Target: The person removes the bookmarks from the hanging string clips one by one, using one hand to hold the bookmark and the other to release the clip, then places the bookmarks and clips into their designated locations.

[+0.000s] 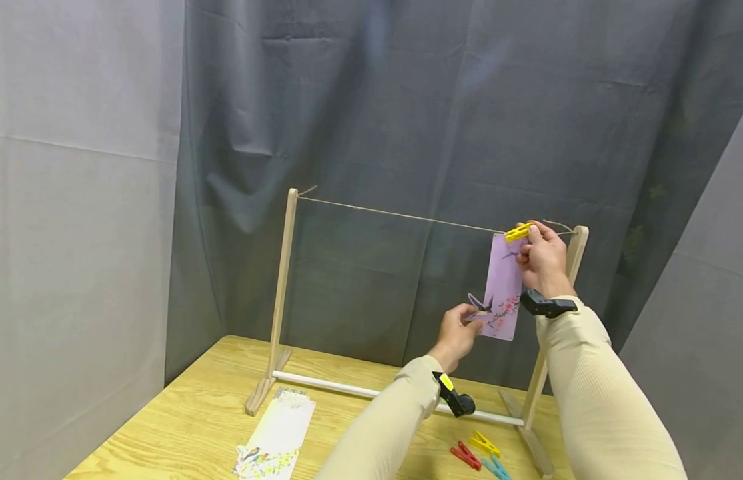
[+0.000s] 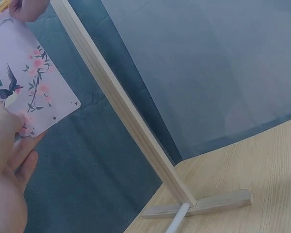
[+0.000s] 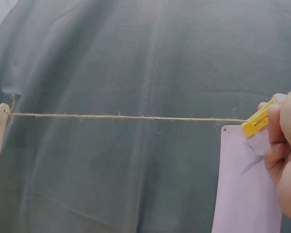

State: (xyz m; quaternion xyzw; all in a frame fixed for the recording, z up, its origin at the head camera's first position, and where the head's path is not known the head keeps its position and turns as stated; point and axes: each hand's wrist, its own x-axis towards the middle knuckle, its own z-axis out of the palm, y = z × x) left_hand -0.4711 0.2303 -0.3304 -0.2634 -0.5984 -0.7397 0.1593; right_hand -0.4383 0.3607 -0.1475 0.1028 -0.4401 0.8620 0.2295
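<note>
A lilac card (image 1: pixel 502 287) printed with a bird and pink blossoms hangs upright at the right end of a twine line (image 1: pixel 401 215). My right hand (image 1: pixel 545 260) pinches a yellow clothespin (image 1: pixel 518 232) at the card's top edge, by the twine. In the right wrist view the jaws of this clothespin (image 3: pixel 255 122) overlap the card's top; whether they also grip the twine I cannot tell. Lower down, my left hand (image 1: pixel 458 333) holds the card's bottom left edge between thumb and fingers. The left wrist view shows those fingers (image 2: pixel 26 158) partly behind the card.
Wooden posts (image 1: pixel 283 280) carry the twine, joined below by a white rod (image 1: pixel 329 385). White printed cards (image 1: pixel 281 427) lie at the table's left. Near the right foot lie a red clothespin (image 1: pixel 466 456), another yellow clothespin (image 1: pixel 484 444) and blue pegs (image 1: pixel 496 468). Grey curtains stand behind.
</note>
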